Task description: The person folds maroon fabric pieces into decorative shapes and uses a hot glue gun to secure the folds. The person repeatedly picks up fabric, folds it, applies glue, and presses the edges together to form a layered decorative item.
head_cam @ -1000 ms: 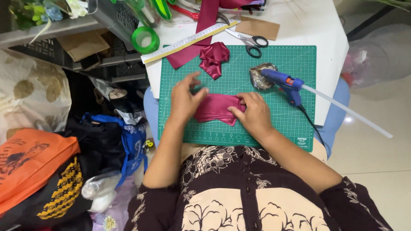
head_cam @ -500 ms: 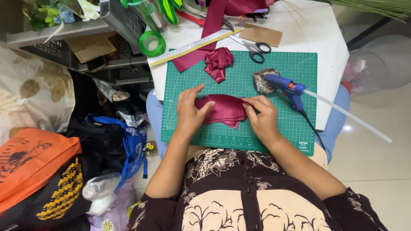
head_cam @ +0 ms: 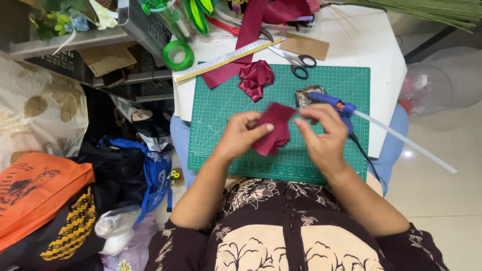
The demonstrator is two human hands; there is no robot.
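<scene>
scissors (head_cam: 296,62), ruler (head_cam: 226,59), glue gun (head_cam: 331,104)

An orange bag (head_cam: 35,193) with a black drawing lies near left on the floor; beside it, a black bag (head_cam: 75,226) with yellow print.

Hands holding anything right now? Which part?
Yes: both hold a folded dark red ribbon piece above the green cutting mat. Left hand pinches its left edge, right hand its upper right corner.
</scene>
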